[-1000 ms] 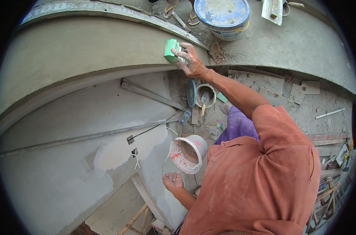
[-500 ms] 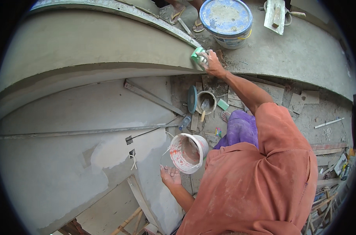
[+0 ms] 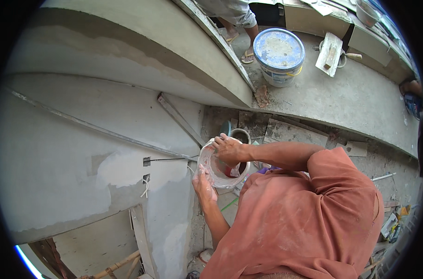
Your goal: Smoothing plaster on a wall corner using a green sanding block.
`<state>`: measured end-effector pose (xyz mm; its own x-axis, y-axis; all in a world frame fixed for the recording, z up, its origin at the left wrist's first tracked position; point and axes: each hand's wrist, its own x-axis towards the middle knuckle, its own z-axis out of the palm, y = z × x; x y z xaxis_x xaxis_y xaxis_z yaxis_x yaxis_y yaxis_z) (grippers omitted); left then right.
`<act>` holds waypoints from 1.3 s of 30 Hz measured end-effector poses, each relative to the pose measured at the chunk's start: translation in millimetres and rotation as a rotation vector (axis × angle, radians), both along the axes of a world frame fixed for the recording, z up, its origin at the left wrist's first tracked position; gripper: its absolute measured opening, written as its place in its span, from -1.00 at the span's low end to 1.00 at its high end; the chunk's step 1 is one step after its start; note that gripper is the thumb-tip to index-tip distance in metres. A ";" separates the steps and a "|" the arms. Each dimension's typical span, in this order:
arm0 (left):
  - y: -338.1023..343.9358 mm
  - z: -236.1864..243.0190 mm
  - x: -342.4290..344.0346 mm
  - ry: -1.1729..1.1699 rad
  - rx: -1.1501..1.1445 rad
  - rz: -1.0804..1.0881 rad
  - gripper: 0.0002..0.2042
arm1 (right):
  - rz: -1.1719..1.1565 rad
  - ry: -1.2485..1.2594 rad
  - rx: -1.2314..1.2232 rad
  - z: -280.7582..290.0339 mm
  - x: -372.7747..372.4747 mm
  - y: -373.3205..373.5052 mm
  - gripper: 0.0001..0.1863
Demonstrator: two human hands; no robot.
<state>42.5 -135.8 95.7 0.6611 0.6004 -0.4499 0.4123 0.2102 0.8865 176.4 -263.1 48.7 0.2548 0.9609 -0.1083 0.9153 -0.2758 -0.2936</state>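
A white bucket [image 3: 203, 156], smeared with pale paste inside, sits tilted in front of my body. My left hand [image 3: 204, 184] is against its near-left side, fingers pressed to the wall. My right hand [image 3: 228, 149] reaches over the far rim with its fingers curled; whatever they hold is hidden. A red patch [image 3: 233, 170] shows inside the bucket below that hand, and I cannot tell what it is. Just beyond stands another bucket [image 3: 241, 134], partly covered, beside a round blue-green lid [image 3: 226, 127].
A curved concrete ledge [image 3: 341, 97] carries a lidded blue-and-white bucket [image 3: 279, 60] and a plastering float [image 3: 329, 55]. Another person's legs [image 3: 248, 35] are by a long straightedge [image 3: 216, 39]. A metal bar [image 3: 181, 118] leans at the grey wall. Boards [image 3: 295, 132] lie on the floor.
My right hand has come back from the ledge, where it held a green sponge-like block, to the bucket. My left hand, earlier open below the bucket, now rests against its side. The view has shifted.
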 end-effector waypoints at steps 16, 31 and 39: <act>-44.8 11.0 27.3 -0.138 -0.165 -0.231 -0.64 | -0.239 -0.099 -0.222 -89.6 -19.2 -0.5 -0.61; 24.2 -31.0 -45.2 -0.128 -0.287 0.248 -0.68 | -0.841 1.255 0.787 -94.8 29.1 -197.3 -0.44; 61.5 -57.0 -97.6 0.028 -0.197 0.569 -0.68 | -1.521 0.974 1.086 -196.8 24.6 -195.9 -0.19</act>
